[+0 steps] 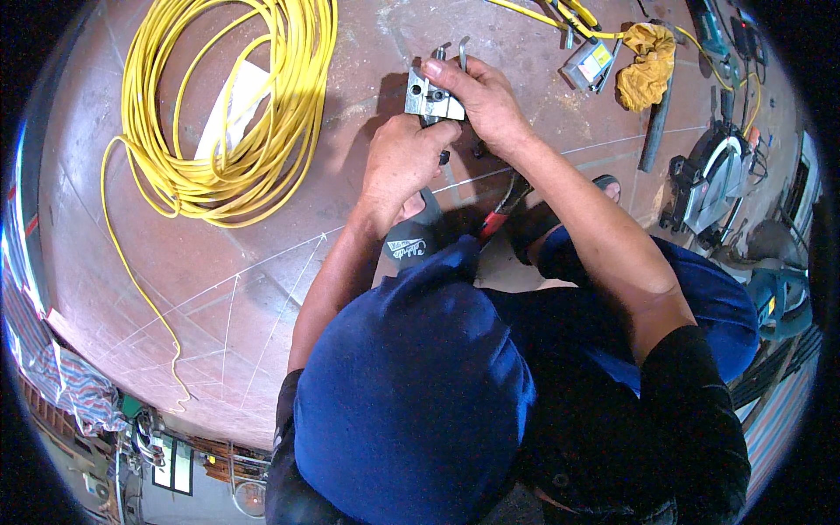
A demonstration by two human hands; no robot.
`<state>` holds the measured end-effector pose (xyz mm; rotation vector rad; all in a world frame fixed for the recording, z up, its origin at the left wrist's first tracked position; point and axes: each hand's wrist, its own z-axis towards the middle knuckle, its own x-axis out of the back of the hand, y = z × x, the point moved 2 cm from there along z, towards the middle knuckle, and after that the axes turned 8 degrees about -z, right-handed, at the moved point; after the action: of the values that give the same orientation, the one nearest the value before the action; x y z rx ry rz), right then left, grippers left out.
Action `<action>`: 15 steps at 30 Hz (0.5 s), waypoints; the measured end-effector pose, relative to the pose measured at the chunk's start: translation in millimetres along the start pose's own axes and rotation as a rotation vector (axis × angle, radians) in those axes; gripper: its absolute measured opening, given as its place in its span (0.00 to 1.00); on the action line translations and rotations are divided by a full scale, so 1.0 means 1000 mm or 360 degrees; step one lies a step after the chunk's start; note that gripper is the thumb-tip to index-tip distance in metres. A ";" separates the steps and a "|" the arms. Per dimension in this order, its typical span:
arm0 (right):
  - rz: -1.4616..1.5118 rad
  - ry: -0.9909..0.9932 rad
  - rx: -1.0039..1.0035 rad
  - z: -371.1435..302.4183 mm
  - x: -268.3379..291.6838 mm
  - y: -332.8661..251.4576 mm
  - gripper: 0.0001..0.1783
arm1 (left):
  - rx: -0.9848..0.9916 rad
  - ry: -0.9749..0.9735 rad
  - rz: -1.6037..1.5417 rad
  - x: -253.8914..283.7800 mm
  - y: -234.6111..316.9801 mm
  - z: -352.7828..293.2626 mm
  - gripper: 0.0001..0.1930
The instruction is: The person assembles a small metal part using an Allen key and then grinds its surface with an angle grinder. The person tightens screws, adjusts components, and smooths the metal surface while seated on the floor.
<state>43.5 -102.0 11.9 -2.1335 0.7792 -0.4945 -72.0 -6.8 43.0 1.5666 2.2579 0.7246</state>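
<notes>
Both my hands meet at a silver metal block (418, 103) with round holes, held above the floor near the top middle. My left hand (399, 156) is closed at its lower edge, around a dark part that mostly hides in the fist. From the right, my right hand (490, 103) grips the block, its thumb lying across the top. A bent metal rod (464, 49), shaped like a hex key, sticks up beside that thumb. A dark rod end also shows above the block; how these parts join is hidden by my fingers.
A large coil of yellow cable or hose (317, 96) lies left, over a white sheet (229, 109). Right are a crumpled yellow-brown cloth (647, 66), a dark tube (654, 131), a small box (588, 65) and a cut-off saw (713, 179). A red-handled tool (494, 223) is near my foot.
</notes>
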 end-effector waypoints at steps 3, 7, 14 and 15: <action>0.0027 -0.0078 0.0017 -0.002 0.001 -0.005 0.25 | -0.0011 -0.0034 -0.0084 0.000 0.003 -0.006 0.20; 0.0232 -0.0029 0.0008 -0.007 0.003 -0.015 0.24 | -0.0098 -0.0147 -0.0534 0.004 0.004 -0.022 0.15; 0.0025 -0.0117 0.0074 -0.004 0.000 -0.017 0.25 | -0.0132 -0.0073 -0.0642 0.007 -0.001 -0.029 0.13; 0.0064 -0.0122 0.0046 -0.004 -0.001 -0.015 0.25 | -0.0141 -0.0064 -0.0624 0.006 -0.002 -0.030 0.14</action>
<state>46.3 -96.3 26.5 -2.0934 0.7662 -0.3981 -90.7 -8.7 66.7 1.0414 2.3646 0.6631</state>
